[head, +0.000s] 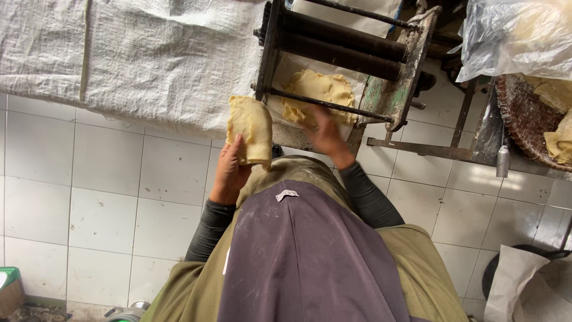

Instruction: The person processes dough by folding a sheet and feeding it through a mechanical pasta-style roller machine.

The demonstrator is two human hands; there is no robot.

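Far left, a white woven sack drapes the surface; just right of it the left hand has its grip closed round a folded dough sheet, held upright clear of the roller machine. Right hand, blurred, lies flat on the dough pile under the rollers, grip loose; fingers could get nipped there, I judge. Far right: clear plastic bag above a basket; near right, a pale paper sack.

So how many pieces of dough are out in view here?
3, maybe more. A folded pale dough sheet in the left hand; a ruffled one under the right hand at the roller machine; another in the woven basket, partly cut off.
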